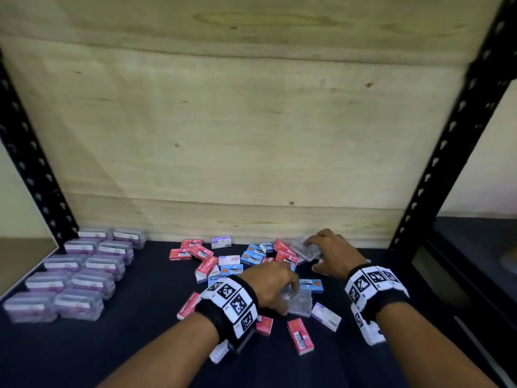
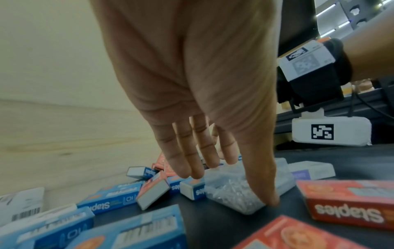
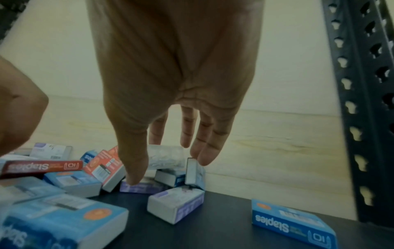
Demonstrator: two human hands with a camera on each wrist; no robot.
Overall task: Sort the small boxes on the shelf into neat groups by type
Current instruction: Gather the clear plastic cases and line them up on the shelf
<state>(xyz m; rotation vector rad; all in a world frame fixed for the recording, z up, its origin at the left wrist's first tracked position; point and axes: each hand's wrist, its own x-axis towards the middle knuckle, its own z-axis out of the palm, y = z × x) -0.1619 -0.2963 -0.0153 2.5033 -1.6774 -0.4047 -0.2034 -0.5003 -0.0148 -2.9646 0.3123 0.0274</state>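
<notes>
My left hand [image 1: 270,287] pinches a clear plastic box [image 1: 298,301] at six o'clock of the pile; my right hand [image 1: 333,252] spreads wide over another clear box [image 1: 306,248] (two o'clock), to pull out matching types.

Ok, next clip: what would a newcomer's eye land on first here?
The jumbled pile of red, blue and purple staple boxes mid-shelf, with both hands in it: the left hand and the right hand each reach onto a clear plastic case. At far left, neat rows of clear cases already stand sorted.
</notes>
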